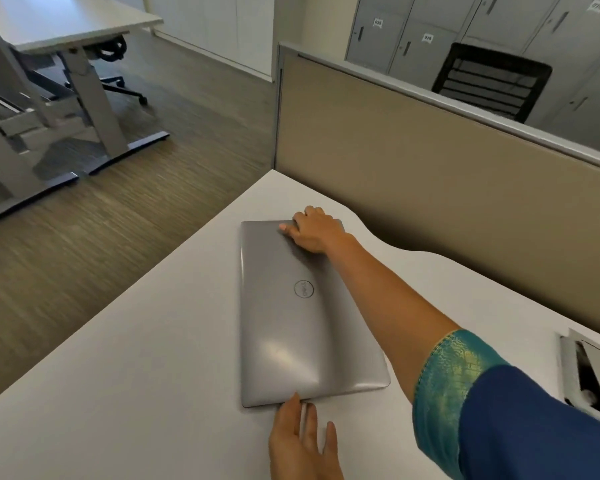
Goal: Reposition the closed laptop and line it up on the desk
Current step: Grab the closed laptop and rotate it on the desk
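Between both hands the laptop (291,317) lies on the tabletop (146,358): right hand (314,232) grips its far edge, left hand (300,441) open, apparently touching the near edge; alignment unfinished.

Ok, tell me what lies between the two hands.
In the head view, only the closed Dell laptop spans the gap: the right hand grips its far edge, and the left hand touches its near edge.

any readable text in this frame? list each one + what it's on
"DELL", in a ring logo on the closed laptop lid, turned sideways to the camera.
"035", roughly, on a white tag on a locker; blurred, so uncertain.
The other locker tags carry numbers too blurred to read.
Nothing else bears text.
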Available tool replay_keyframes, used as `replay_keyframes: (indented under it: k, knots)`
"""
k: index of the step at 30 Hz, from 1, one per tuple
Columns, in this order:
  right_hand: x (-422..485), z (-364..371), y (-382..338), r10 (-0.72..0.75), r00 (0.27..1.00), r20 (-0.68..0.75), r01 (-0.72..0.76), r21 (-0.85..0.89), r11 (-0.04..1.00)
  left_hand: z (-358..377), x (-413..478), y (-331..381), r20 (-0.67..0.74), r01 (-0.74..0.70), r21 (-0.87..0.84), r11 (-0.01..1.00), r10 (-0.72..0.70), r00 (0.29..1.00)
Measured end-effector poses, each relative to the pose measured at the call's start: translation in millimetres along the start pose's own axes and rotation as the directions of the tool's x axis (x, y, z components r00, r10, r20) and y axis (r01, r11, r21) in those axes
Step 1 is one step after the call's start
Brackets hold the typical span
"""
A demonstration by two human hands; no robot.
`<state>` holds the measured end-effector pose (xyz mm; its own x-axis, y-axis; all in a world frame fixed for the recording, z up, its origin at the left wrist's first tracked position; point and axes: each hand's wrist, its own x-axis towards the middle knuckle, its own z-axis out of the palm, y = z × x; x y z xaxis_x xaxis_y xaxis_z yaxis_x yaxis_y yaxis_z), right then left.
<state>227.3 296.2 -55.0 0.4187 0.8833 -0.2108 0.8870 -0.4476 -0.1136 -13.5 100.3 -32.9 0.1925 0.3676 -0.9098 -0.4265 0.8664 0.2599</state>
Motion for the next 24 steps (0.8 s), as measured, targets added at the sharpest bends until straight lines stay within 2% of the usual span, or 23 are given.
replay_keyframes:
  k: [3, 7, 12, 16, 19, 24]
  knots:
    - [-12, -6, 15, 0.071, 0.996, 0.062, -0.074, 0.042, 0.996, -6, -2, 3, 0.02, 0.006, 0.105, 0.995, -0.008, 1.0]
    - [-56, -3, 54, 0.164, 0.983, 0.077, -0.172, 0.104, 0.98, -29, 1, 19, 0.039, 0.034, 0.274, 0.961, -0.046, 0.998]
    - [-150, 14, 115, 0.283, 0.953, 0.106, -0.301, 0.277, 0.912, -50, -7, 23, 0.092, -0.004, 0.52, 0.854, -0.052, 0.994]
    - [-248, 28, 149, 0.406, 0.899, 0.162, -0.436, 0.404, 0.804, -69, -24, 12, 0.143, -0.069, 0.693, 0.718, -0.043, 0.989]
    - [-329, 42, 166, 0.501, 0.85, 0.164, -0.514, 0.466, 0.72, -85, -42, -8, 0.165, -0.076, 0.728, 0.681, -0.067, 0.984]
    - [-457, 64, 184, 0.656, 0.739, 0.157, -0.623, 0.531, 0.574, -97, -75, -45, 0.213, -0.165, 0.742, 0.649, 0.006, 0.977]
